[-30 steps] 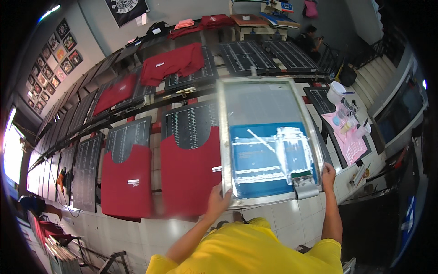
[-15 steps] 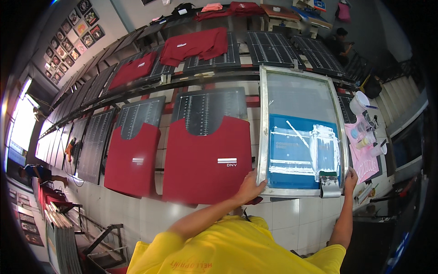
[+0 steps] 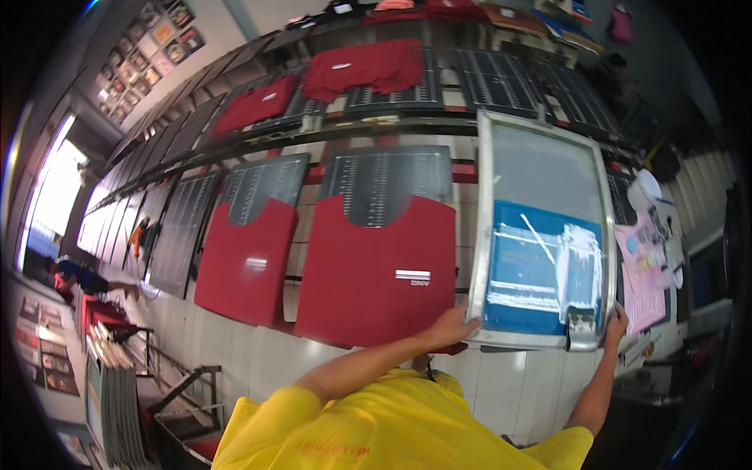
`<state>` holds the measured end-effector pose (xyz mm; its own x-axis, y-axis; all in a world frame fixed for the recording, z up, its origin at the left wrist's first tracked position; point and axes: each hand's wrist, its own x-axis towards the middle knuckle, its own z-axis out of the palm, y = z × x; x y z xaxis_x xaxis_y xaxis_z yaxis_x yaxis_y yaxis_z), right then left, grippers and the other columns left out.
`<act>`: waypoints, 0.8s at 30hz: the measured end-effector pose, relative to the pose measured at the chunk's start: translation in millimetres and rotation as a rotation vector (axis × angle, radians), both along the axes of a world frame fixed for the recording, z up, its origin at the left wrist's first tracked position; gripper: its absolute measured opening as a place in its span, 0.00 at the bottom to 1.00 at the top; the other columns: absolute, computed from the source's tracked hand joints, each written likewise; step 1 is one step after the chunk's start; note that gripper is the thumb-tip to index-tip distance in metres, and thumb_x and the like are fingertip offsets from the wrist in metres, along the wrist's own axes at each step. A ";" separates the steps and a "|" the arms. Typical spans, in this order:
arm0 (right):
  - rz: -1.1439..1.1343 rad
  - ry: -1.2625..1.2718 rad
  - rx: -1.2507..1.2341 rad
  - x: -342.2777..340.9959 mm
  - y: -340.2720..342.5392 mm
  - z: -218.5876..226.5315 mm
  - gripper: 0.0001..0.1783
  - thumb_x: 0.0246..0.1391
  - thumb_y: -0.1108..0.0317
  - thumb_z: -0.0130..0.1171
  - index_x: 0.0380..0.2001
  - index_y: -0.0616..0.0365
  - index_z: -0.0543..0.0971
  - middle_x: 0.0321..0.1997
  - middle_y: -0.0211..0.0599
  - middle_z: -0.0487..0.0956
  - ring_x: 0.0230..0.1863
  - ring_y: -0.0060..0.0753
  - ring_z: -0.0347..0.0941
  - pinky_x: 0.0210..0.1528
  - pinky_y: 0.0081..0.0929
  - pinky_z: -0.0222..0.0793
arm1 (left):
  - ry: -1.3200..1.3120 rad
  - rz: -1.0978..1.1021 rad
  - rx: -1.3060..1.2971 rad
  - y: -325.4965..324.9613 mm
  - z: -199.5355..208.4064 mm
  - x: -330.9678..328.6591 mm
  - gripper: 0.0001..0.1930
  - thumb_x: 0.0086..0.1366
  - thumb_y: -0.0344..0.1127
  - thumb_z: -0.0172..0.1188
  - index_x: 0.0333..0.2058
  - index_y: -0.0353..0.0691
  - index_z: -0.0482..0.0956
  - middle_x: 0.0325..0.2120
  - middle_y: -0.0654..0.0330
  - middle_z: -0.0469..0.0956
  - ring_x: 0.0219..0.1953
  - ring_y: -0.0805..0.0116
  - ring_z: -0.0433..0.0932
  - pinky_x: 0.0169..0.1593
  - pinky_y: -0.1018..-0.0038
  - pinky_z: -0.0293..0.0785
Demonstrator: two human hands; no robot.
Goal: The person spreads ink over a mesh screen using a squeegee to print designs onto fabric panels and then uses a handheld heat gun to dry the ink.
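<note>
1. Left hand (image 3: 451, 327) pinches the near-left corner of the screen (image 3: 526, 270).
2. Right hand (image 3: 617, 323) grips its right edge, near end.
3. The screen — metal tool (image 3: 580, 333) on its near-right corner — is beside the neighbouring board's right edge.

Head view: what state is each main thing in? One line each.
Screen frame: held near its lower corners by the left hand and right hand.
Blue screen area: streaked with white.
Squeegee: resting at the frame's lower right.
Nearest red shirt: spread out, printed.
Red shirt to its left: spread out, printed.
Larger far red cloth: rumpled.
</note>
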<state>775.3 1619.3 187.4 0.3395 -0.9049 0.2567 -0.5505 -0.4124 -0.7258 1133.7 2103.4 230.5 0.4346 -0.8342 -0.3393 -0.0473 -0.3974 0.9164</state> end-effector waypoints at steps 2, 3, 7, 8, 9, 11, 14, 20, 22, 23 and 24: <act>0.001 0.099 -0.114 19.1 7.4 8.9 0.18 0.62 0.74 0.51 0.53 0.69 0.77 0.54 0.47 0.80 0.55 0.41 0.75 0.62 0.32 0.65 | 0.041 -0.012 0.035 16.3 8.1 3.9 0.29 0.69 0.43 0.55 0.61 0.28 0.63 0.47 0.39 0.77 0.49 0.48 0.78 0.54 0.65 0.73; -0.063 0.122 -0.104 9.1 -0.5 21.6 0.18 0.64 0.73 0.50 0.54 0.68 0.76 0.55 0.46 0.79 0.57 0.40 0.74 0.63 0.34 0.64 | 0.065 -0.032 0.030 24.5 9.2 6.5 0.29 0.70 0.42 0.55 0.62 0.28 0.62 0.48 0.39 0.77 0.50 0.49 0.78 0.55 0.66 0.73; -0.116 0.004 -0.376 57.8 49.3 58.8 0.19 0.68 0.73 0.45 0.58 0.64 0.75 0.58 0.47 0.78 0.56 0.42 0.76 0.60 0.31 0.69 | 0.112 0.169 -0.292 90.9 -25.0 11.4 0.25 0.72 0.41 0.51 0.59 0.25 0.68 0.48 0.41 0.79 0.54 0.57 0.78 0.57 0.68 0.73; -0.100 -0.090 -0.431 62.6 65.9 72.3 0.19 0.68 0.73 0.44 0.58 0.64 0.75 0.57 0.46 0.78 0.56 0.41 0.76 0.59 0.30 0.70 | 0.146 0.168 -0.311 109.0 -28.7 18.5 0.24 0.73 0.40 0.51 0.58 0.26 0.69 0.49 0.42 0.79 0.55 0.58 0.78 0.57 0.69 0.73; -0.100 -0.186 -0.483 55.5 80.7 73.0 0.19 0.68 0.72 0.44 0.58 0.63 0.74 0.56 0.44 0.79 0.55 0.40 0.77 0.58 0.29 0.70 | 0.178 0.151 -0.327 126.0 -30.4 27.7 0.23 0.73 0.39 0.50 0.58 0.26 0.69 0.49 0.44 0.79 0.55 0.58 0.78 0.57 0.69 0.73; -0.034 -0.255 -0.615 78.2 121.1 76.6 0.19 0.69 0.73 0.43 0.59 0.62 0.73 0.56 0.43 0.78 0.55 0.39 0.76 0.57 0.30 0.70 | 0.244 0.258 -0.334 167.1 -36.3 41.6 0.22 0.74 0.39 0.49 0.58 0.28 0.71 0.49 0.46 0.80 0.52 0.61 0.79 0.55 0.70 0.75; -0.024 -0.418 -0.670 208.6 263.8 114.3 0.14 0.61 0.69 0.58 0.46 0.66 0.80 0.42 0.50 0.83 0.42 0.48 0.80 0.47 0.39 0.77 | 0.301 0.542 -0.347 247.2 -52.7 53.1 0.21 0.75 0.38 0.47 0.57 0.27 0.71 0.48 0.48 0.80 0.50 0.63 0.80 0.54 0.70 0.76; 0.471 -0.319 -0.348 339.0 377.7 68.9 0.19 0.69 0.75 0.41 0.59 0.64 0.71 0.59 0.44 0.75 0.55 0.40 0.75 0.56 0.32 0.69 | 0.299 0.970 -0.468 405.0 -90.5 76.4 0.21 0.76 0.37 0.45 0.57 0.27 0.70 0.48 0.48 0.79 0.50 0.62 0.79 0.56 0.67 0.76; 0.511 -0.353 -0.261 378.4 429.8 67.4 0.18 0.68 0.76 0.43 0.58 0.66 0.71 0.58 0.47 0.75 0.56 0.41 0.75 0.56 0.33 0.70 | 0.246 1.027 -0.424 449.7 -88.3 88.6 0.20 0.76 0.38 0.45 0.57 0.28 0.71 0.48 0.48 0.79 0.50 0.62 0.79 0.56 0.67 0.76; 0.562 -0.328 -0.271 397.2 455.9 68.3 0.18 0.68 0.76 0.43 0.58 0.66 0.71 0.58 0.48 0.75 0.56 0.41 0.74 0.56 0.33 0.70 | 0.228 1.063 -0.397 471.9 -86.0 89.7 0.20 0.76 0.38 0.45 0.57 0.28 0.71 0.48 0.49 0.80 0.50 0.62 0.79 0.56 0.67 0.76; 0.613 -0.303 -0.282 415.5 480.1 67.7 0.18 0.67 0.76 0.44 0.58 0.66 0.71 0.58 0.49 0.75 0.56 0.41 0.74 0.56 0.33 0.70 | 0.222 1.096 -0.401 494.5 -83.9 91.1 0.20 0.76 0.38 0.45 0.56 0.28 0.72 0.47 0.49 0.80 0.50 0.61 0.79 0.55 0.67 0.76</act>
<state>1190.8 2099.5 255.2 0.6402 -0.4610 0.6145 0.0465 -0.7752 -0.6300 1224.8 2597.9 146.5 0.9476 -0.1184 -0.2967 0.3149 0.1903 0.9299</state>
